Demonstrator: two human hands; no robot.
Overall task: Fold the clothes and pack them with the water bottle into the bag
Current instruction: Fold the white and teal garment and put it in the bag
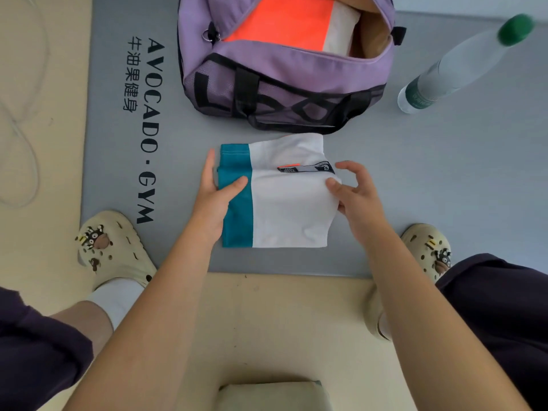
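A: Shirt point(284, 203) is folded to a small white-and-teal block on the mat point(415, 188), just in front of the bag point(284, 69). Your left hand point(215, 200) grips the teal edge: thumb on top, fingers along the side. Right hand point(353, 191) is half open, thumb on the white corner, fingers curled above and clear of the cloth.

B: Next move?

A: My read: lift it into the bag. Get your right fingers under the right edge first, keep both sides level, or the fold sags open.

B: Room in there?

A: Bag's unzipped and gaping. An orange item point(281, 22) and a white one point(341, 31) already lie inside; lay the shirt flat on top. The handles point(296, 114) droop toward the shirt, so lift over them.

B: Bottle?

A: Bottle point(462, 63) stands on the mat right of the bag, apart from it, capped. Clear of your path. Leave space at the bag's right end for it.
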